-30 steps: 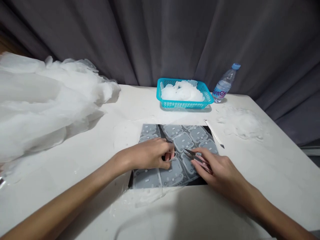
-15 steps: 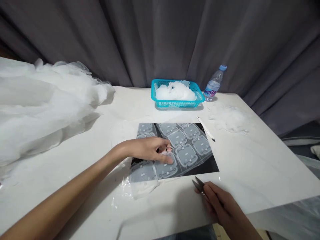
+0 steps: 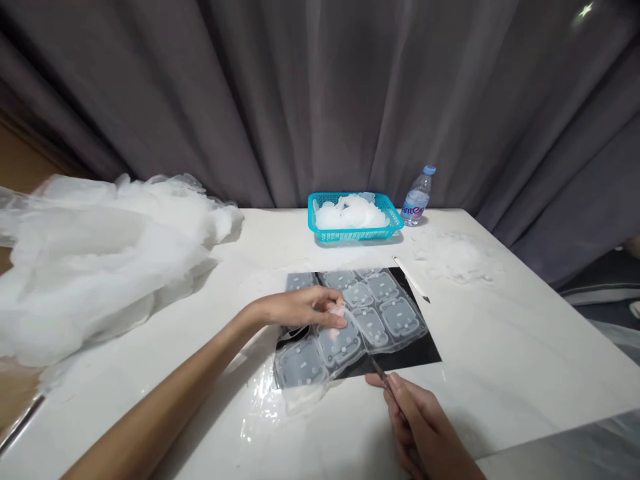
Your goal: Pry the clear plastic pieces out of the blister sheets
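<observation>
My left hand (image 3: pixel 313 308) pinches part of a thin translucent sheet (image 3: pixel 300 362) marked with several rounded-square shapes, lifting it a little. Beneath lies a flat black sheet (image 3: pixel 423 355) on the white table. My right hand (image 3: pixel 420 417) grips small pointed scissors (image 3: pixel 381 375), tips at the translucent sheet's near edge, right of my left hand. Their handles are hidden in my fingers, and the blades look nearly together. A clear, shiny edge of film (image 3: pixel 305 399) hangs past the black sheet toward me.
A blue basket (image 3: pixel 350 235) of white scraps stands at the back beside a water bottle (image 3: pixel 416 200). A white pen-like tool (image 3: pixel 411 279) lies right of the black sheet. Translucent scraps (image 3: pixel 460 257) lie farther right. A large heap of white film (image 3: pixel 110 247) covers the left side.
The view has tilted up slightly. My right hand has brought the scissors up and left to the sheet's edge, and their blades have closed. My left hand now raises the translucent sheet.
</observation>
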`<control>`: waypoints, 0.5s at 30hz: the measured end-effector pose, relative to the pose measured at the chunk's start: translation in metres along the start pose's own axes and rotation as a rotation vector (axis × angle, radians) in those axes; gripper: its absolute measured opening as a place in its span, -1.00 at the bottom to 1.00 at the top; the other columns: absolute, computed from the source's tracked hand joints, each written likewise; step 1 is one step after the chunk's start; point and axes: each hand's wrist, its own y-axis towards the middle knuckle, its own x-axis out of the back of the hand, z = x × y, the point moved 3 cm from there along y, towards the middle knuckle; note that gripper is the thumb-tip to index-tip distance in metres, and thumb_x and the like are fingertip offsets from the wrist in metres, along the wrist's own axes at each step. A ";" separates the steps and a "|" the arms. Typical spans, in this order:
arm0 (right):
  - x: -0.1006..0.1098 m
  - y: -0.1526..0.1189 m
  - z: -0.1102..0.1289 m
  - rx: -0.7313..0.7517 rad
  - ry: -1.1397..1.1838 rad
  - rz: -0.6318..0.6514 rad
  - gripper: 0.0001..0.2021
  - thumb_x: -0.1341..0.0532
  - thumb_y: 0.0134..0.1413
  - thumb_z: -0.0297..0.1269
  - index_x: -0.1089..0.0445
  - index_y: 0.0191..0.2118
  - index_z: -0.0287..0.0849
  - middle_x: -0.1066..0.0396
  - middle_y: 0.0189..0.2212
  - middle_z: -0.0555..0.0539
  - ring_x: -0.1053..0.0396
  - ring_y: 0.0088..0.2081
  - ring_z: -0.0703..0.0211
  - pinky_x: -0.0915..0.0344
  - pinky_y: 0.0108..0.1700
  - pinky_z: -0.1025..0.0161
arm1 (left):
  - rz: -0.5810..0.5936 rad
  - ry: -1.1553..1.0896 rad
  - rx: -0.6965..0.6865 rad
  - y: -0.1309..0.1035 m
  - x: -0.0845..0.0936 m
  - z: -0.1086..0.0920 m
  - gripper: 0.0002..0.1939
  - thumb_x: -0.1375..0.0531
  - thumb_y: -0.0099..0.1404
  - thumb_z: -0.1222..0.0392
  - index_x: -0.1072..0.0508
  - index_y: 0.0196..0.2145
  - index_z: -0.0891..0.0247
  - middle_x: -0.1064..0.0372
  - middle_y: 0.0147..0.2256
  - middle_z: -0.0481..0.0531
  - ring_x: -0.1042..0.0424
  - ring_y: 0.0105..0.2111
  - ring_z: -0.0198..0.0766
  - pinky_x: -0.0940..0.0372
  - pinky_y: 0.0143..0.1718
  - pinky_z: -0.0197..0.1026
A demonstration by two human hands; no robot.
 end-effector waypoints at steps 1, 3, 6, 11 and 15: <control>-0.002 0.001 -0.001 0.022 0.001 0.004 -0.11 -0.24 0.02 0.50 -0.48 0.06 -0.34 0.06 -0.65 0.26 0.19 -0.73 0.49 0.15 -0.71 0.45 | -0.001 -0.008 0.002 0.000 0.000 0.000 -0.63 -0.27 0.40 -0.13 -0.42 -0.21 0.27 -0.31 -0.37 -0.05 -0.27 -0.38 -0.28 -0.13 -0.38 -0.26; -0.004 0.002 -0.004 0.059 0.001 0.006 -0.15 -0.22 0.06 0.49 -0.47 0.04 -0.31 0.07 -0.66 0.26 0.21 -0.73 0.49 0.17 -0.71 0.46 | -0.002 -0.028 0.010 0.001 -0.002 0.001 -0.61 -0.30 0.38 -0.15 -0.42 -0.22 0.27 -0.32 -0.39 -0.06 -0.28 -0.40 -0.28 -0.12 -0.40 -0.26; -0.008 0.003 -0.008 0.096 0.002 0.007 -0.18 -0.22 0.08 0.48 -0.46 0.03 -0.29 0.05 -0.65 0.26 0.19 -0.72 0.49 0.17 -0.71 0.47 | 0.007 -0.101 0.028 0.004 -0.005 0.005 -0.60 -0.35 0.33 -0.14 -0.40 -0.25 0.26 -0.37 -0.40 -0.06 -0.34 -0.40 -0.28 -0.16 -0.38 -0.26; -0.020 0.007 -0.008 0.110 0.029 0.002 -0.24 -0.23 0.09 0.47 -0.41 -0.01 -0.24 0.06 -0.65 0.27 0.17 -0.74 0.47 0.05 -0.74 0.47 | 0.005 -0.178 0.063 0.005 -0.007 0.011 -0.58 -0.42 0.26 -0.11 -0.37 -0.22 0.22 -0.45 -0.42 -0.07 -0.41 -0.39 -0.26 -0.22 -0.34 -0.25; -0.028 0.009 -0.005 0.118 0.057 -0.002 -0.34 -0.22 0.08 0.47 -0.31 -0.28 -0.15 0.14 -0.67 0.27 0.23 -0.69 0.47 0.05 -0.73 0.49 | 0.003 -0.157 0.104 0.002 -0.007 0.009 -0.53 -0.45 0.23 -0.10 -0.42 -0.10 0.23 -0.50 -0.40 -0.05 -0.40 -0.41 -0.26 -0.18 -0.37 -0.26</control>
